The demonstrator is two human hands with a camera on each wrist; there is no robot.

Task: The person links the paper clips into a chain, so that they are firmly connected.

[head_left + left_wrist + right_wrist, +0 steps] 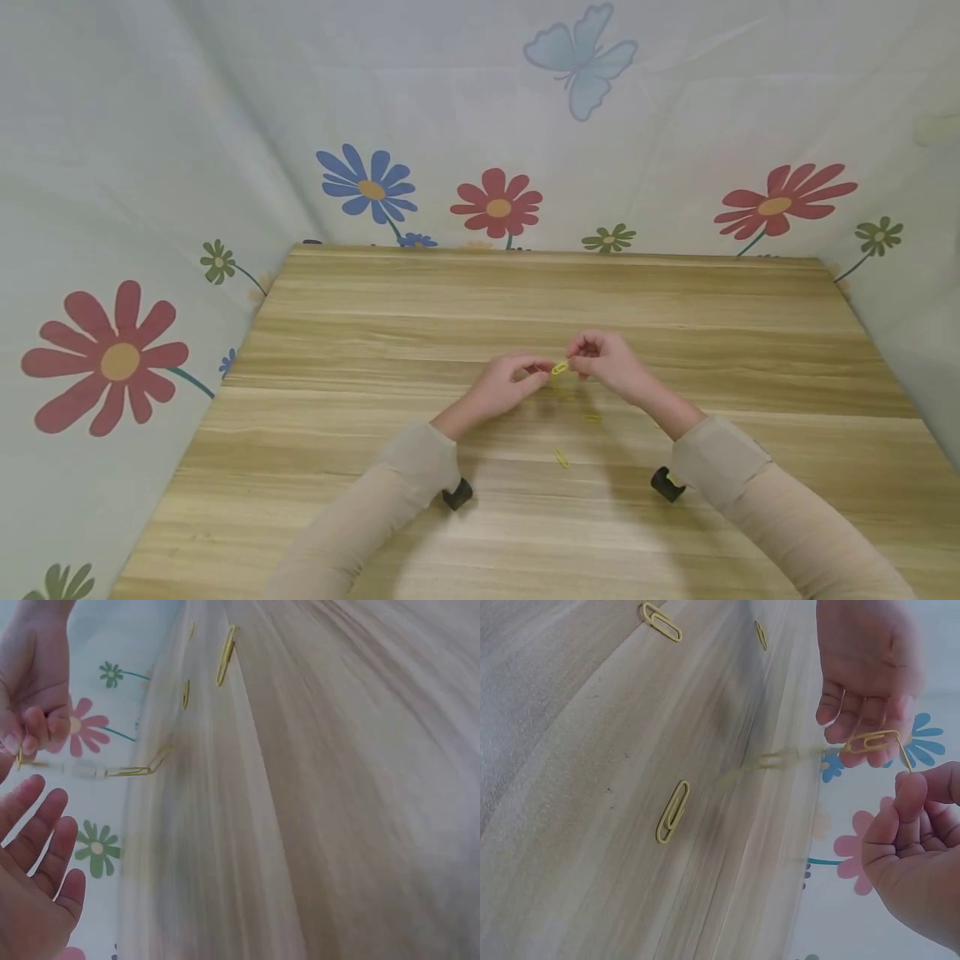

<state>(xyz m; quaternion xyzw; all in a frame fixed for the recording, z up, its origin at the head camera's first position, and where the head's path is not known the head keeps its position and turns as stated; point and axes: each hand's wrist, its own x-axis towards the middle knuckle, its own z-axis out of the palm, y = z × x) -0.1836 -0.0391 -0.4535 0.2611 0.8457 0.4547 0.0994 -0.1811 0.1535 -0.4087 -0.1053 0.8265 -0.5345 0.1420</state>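
My right hand pinches a yellow paper clip between thumb and index finger. Linked to it is a second paper clip, from which a blurred chain of more clips hangs toward the table. My left hand is close beside the chain, its fingers spread and relaxed; the linked clip passes by its fingertips, and whether they touch it I cannot tell. Loose yellow paper clips lie on the wood below: one nearer me, another under the hands.
The wood-grain table spans the view, with a flower-printed curtain behind and at the sides. Another loose paper clip lies farther off in the right wrist view. A black wrist mount sits under the left sleeve, a second by the right.
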